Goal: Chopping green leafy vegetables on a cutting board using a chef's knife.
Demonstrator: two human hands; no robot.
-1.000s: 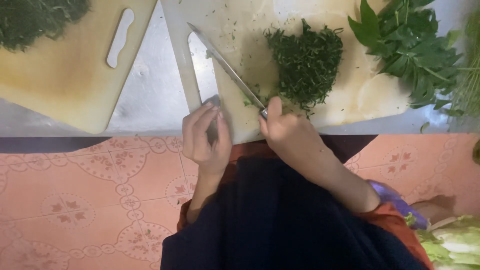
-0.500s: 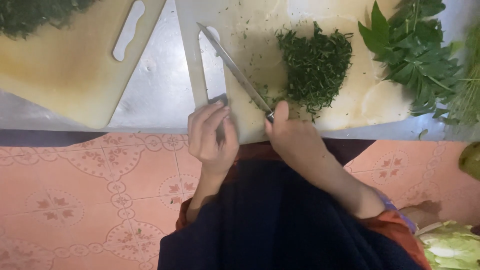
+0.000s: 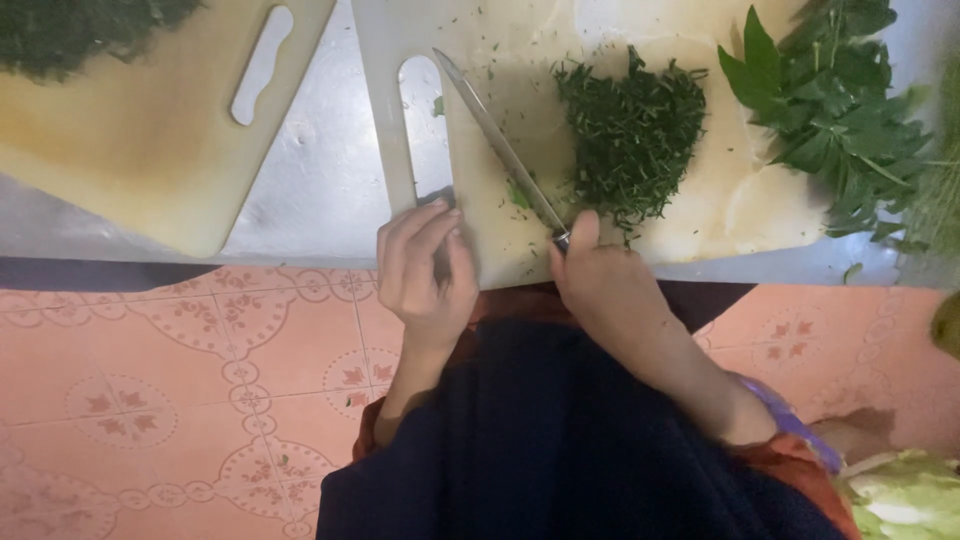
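right hand (image 3: 605, 290) is wrapped tight round the handle of the long steel kitchen knife (image 3: 497, 145), thumb up by the bolster, and the blade lies flat-ish across the pale plastic cutting board with the slot handle (image 3: 520, 250), tip pointing away to the upper left, just beside the heap and not in it. left hand (image 3: 425, 270) rests at the near edge of that same board, fingers curled together and loosely bent, gripping nothing that i can make out, more steadying the board than anything

the mound of finely chopped dark green herbs (image 3: 632, 135) sits in the middle of the board, to the right of the blade, with a few loose bits scattered around it

judging by this, the chopping goes best with the tip kept low on the board and the heel rocked through the heap, the free hand's fingertips tucked back from the edge, and the board held so it doesn't slide on the grey metal surface (image 3: 320, 180)

the count: two cutting boards, the second a yellowish plastic one (image 3: 130, 150) to the left; one knife; two piles of chopped herbs, the other (image 3: 80, 30) on the far corner of that left board; one bunch of whole broad green leaves (image 3: 830, 110) at the right; two hands
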